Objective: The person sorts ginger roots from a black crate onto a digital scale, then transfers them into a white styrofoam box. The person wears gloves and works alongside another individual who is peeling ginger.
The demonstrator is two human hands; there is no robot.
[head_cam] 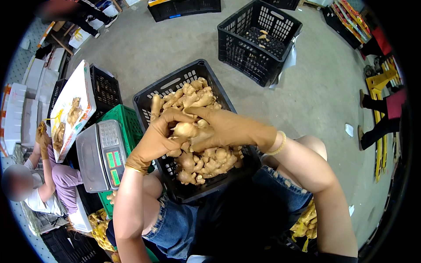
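Before me stands a black plastic crate (227, 98) filled with pale brown ginger roots (205, 164). Over the heap, my left hand (154, 141) and my right hand (236, 128), both in tan gloves, grip a piece of ginger (185, 130) between them. The left fingers curl around its left side. My right palm and fingers cover much of its right side, so its full shape is hidden. More ginger lies at the crate's far end and near end.
Left of the crate, a digital scale (93, 157) rests on a green crate (123, 118). Beyond it, a white foam lid (77, 88) bears ginger, beside a seated person (42, 187). Ahead is another black crate (253, 59) with a few ginger pieces. A yellow pallet jack (378, 131) stands at right.
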